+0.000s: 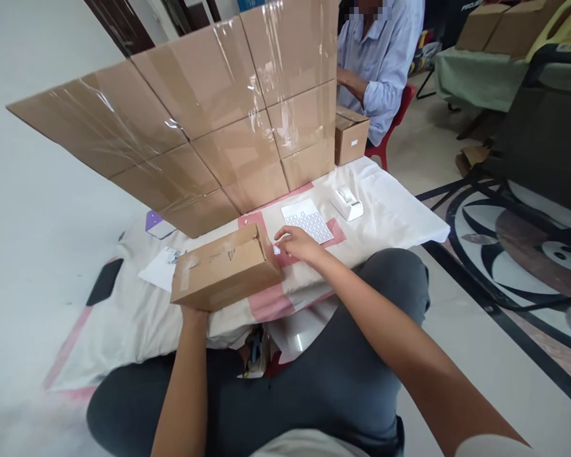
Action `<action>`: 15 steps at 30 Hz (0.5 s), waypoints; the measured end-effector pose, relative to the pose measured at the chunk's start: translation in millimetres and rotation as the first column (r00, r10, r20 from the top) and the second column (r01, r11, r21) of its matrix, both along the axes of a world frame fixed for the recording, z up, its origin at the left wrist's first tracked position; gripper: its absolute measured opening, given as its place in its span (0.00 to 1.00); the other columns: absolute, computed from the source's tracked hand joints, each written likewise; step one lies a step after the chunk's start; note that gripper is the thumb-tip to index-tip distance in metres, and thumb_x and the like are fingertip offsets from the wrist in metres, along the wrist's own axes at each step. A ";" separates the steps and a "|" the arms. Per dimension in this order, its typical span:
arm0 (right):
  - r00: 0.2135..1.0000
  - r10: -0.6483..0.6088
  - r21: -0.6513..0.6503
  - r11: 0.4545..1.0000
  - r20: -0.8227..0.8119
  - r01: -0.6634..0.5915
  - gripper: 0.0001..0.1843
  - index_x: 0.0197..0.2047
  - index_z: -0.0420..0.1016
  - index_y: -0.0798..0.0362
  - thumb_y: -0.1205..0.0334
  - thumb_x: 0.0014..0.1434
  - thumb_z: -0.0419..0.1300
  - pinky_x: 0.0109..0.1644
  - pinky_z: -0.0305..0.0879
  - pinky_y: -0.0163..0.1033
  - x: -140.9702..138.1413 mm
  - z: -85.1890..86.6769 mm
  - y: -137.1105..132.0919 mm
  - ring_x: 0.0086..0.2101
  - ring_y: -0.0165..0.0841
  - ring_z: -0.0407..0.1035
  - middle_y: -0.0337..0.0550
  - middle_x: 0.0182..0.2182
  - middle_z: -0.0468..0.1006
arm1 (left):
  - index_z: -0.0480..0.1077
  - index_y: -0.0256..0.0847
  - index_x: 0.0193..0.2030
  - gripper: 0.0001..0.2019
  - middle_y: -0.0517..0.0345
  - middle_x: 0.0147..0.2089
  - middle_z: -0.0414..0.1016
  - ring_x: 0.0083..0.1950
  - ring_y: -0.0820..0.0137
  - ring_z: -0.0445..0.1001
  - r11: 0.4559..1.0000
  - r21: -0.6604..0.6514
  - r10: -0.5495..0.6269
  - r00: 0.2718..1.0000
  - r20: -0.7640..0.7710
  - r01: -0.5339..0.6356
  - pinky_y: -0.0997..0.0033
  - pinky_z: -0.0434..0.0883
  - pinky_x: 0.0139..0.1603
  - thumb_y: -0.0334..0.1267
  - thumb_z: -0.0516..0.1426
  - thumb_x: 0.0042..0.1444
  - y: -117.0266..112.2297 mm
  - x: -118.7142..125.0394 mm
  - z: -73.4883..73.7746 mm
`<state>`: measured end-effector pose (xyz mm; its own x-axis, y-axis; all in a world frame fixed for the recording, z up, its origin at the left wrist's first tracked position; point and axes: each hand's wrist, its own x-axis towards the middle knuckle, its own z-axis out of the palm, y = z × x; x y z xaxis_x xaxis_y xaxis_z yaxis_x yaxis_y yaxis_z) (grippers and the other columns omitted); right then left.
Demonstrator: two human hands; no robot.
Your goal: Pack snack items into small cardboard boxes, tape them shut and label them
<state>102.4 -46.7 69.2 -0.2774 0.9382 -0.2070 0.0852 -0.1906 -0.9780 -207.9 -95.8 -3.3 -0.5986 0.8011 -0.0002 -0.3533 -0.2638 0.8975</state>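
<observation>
A closed brown cardboard box sits at the near edge of the cloth-covered table, with tape along its top. My left hand grips it from below at its near left end, the fingers hidden by the box. Beside the box's right end is my right hand, its fingers bent and pinching a small white label. Just beyond that hand lies a white sheet of labels with rows of small printed rectangles. A white tape dispenser stands to the right of the sheet.
A tall wall of taped cardboard boxes rises along the table's far side. Another box stands at its right end, near a seated person. To the left lie a dark phone-like slab, a purple-and-white box and white paper.
</observation>
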 end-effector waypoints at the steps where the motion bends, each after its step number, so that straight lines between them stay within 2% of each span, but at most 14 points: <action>1: 1.000 0.011 -0.009 1.000 -0.003 -0.011 0.11 0.34 0.69 0.52 0.77 0.51 0.60 0.27 0.53 0.32 -0.7 -0.7 -0.9 0.21 0.26 0.61 0.32 0.22 0.73 | 0.74 0.39 0.53 0.16 0.53 0.50 0.79 0.48 0.67 0.78 1.000 0.014 0.013 1.000 0.001 -0.013 0.59 0.76 0.53 0.47 0.57 0.68 -0.7 0.0 -0.4; 6: 0.999 0.032 -0.050 0.998 -0.026 -0.033 0.18 0.35 0.68 0.52 0.83 0.45 0.58 0.27 0.55 0.31 -2.8 -3.1 -1.8 0.22 0.26 0.62 0.33 0.24 0.75 | 0.72 0.37 0.54 0.17 0.50 0.52 0.76 0.49 0.65 0.77 0.998 0.055 -0.004 1.000 -0.007 0.005 0.57 0.78 0.50 0.47 0.59 0.67 -3.7 -1.9 -3.1; 10: 0.998 0.027 -0.072 0.997 -0.055 -0.031 0.18 0.34 0.67 0.52 0.83 0.45 0.58 0.27 0.55 0.31 -4.2 -1.3 -1.3 0.23 0.26 0.63 0.33 0.25 0.75 | 0.71 0.38 0.57 0.19 0.49 0.55 0.75 0.51 0.63 0.77 0.997 0.069 -0.032 0.999 -0.026 0.033 0.55 0.77 0.52 0.48 0.59 0.67 -2.9 -6.4 -8.0; 15: 0.995 0.027 -0.084 0.996 -0.101 -0.035 0.17 0.37 0.67 0.51 0.81 0.46 0.55 0.25 0.52 0.31 -5.3 3.1 -2.5 0.21 0.25 0.60 0.30 0.23 0.71 | 0.72 0.37 0.55 0.19 0.49 0.54 0.76 0.51 0.63 0.77 0.997 0.079 0.003 0.999 -0.038 0.000 0.54 0.77 0.53 0.49 0.59 0.67 -0.9 -14.3 -16.0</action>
<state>97.1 -49.2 72.2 -0.3293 0.9089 -0.2558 -0.0042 -0.2723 -0.9622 -222.2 -96.8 -19.3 -0.5985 0.7965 0.0857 -0.3190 -0.3351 0.8865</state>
